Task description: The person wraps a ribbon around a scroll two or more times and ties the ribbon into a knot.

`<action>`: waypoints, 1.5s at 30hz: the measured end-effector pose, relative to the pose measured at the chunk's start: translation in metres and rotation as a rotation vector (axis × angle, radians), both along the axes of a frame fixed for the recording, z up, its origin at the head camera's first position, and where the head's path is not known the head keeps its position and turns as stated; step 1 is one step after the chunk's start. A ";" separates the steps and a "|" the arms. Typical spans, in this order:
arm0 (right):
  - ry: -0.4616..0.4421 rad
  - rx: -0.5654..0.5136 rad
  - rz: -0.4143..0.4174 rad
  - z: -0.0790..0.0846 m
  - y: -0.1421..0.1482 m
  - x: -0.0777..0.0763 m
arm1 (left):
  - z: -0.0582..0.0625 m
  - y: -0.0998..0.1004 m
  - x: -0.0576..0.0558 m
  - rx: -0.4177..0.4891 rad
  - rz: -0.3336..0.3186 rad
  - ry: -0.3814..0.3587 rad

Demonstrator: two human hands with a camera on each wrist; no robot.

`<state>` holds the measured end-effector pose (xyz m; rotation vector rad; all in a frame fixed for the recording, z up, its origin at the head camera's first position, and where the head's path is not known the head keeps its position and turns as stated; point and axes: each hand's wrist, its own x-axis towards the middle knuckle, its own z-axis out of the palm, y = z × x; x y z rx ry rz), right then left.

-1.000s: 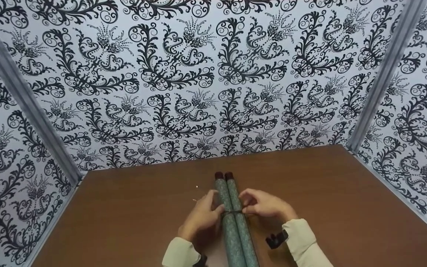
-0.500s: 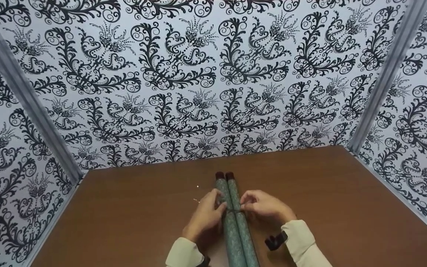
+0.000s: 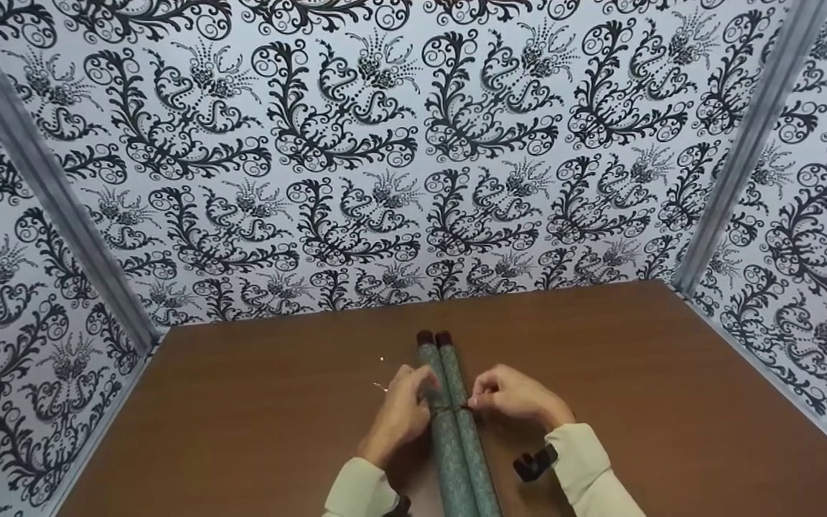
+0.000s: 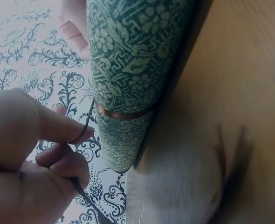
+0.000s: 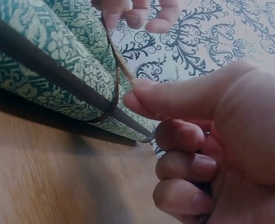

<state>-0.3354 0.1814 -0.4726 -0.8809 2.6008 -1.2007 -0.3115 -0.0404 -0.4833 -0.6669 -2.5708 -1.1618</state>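
Note:
Two green patterned rolls with dark red ends, which look like a rolled scroll, lie side by side on the table. A thin brown cord runs around them. At the left side, my left hand holds a strand of this cord between thumb and fingers, with a dark length trailing below in the left wrist view. My right hand, on the other side, pinches a taut strand between thumb and index finger; its other fingers are curled in. The rolls' near ends are outside the head view.
The brown wooden table extends to both sides. Patterned black-and-white panels with grey corner strips enclose it at the back and sides. Small bright specks show left of the rolls. A black wrist mount juts from the right sleeve.
My left thumb and fingers have drawn up and away from the left roll, and more of the cord shows. The right hand stays nearly in place, and the rolls have not visibly shifted.

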 end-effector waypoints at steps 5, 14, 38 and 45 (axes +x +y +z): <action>0.033 0.063 -0.006 -0.002 -0.001 0.000 | -0.001 -0.002 0.000 -0.057 -0.112 0.006; 0.067 0.052 -0.006 0.002 -0.001 0.001 | 0.000 0.000 0.000 -0.068 -0.170 -0.075; 0.219 -0.006 -0.109 0.034 -0.012 0.010 | 0.010 0.027 0.004 -0.039 0.118 -0.206; 0.242 -0.007 -0.128 0.035 -0.009 0.012 | 0.012 0.024 0.003 -0.019 0.112 -0.297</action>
